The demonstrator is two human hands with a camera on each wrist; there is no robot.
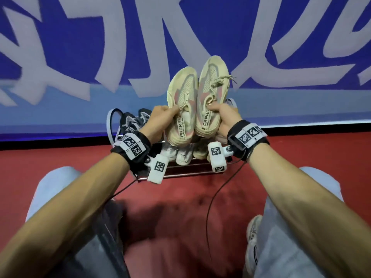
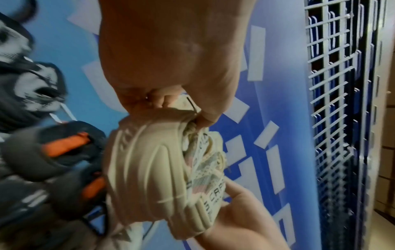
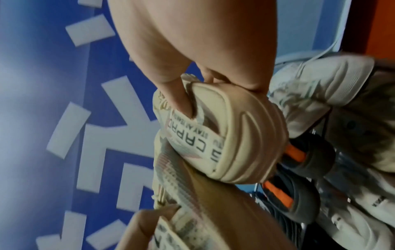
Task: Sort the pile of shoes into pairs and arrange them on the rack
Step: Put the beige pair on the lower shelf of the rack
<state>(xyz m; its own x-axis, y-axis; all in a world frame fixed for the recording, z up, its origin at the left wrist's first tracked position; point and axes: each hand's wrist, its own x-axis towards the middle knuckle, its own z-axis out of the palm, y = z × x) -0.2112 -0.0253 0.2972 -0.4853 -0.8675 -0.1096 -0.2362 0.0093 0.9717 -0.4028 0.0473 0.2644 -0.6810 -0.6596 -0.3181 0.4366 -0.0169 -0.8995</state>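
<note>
Two matching beige sneakers with pink panels are held side by side in the air, toes pointing away. My left hand (image 1: 160, 115) grips the left beige sneaker (image 1: 181, 93) at its collar; in the left wrist view its ribbed heel (image 2: 149, 160) hangs below my curled fingers. My right hand (image 1: 224, 115) grips the right beige sneaker (image 1: 212, 87), thumb pressed into its opening (image 3: 181, 101). Both shoes hover above the metal shoe rack (image 1: 186, 171), which stands on the red floor against the wall.
On the rack sit black-and-white sneakers (image 1: 128, 123) at the left and white shoes (image 1: 180, 155) under my hands; dark shoes with orange tabs (image 3: 299, 177) show in the wrist views. A blue banner wall (image 1: 80, 57) rises behind. My knees flank the red floor (image 1: 170, 207). A white wire grid (image 2: 333, 101) stands nearby.
</note>
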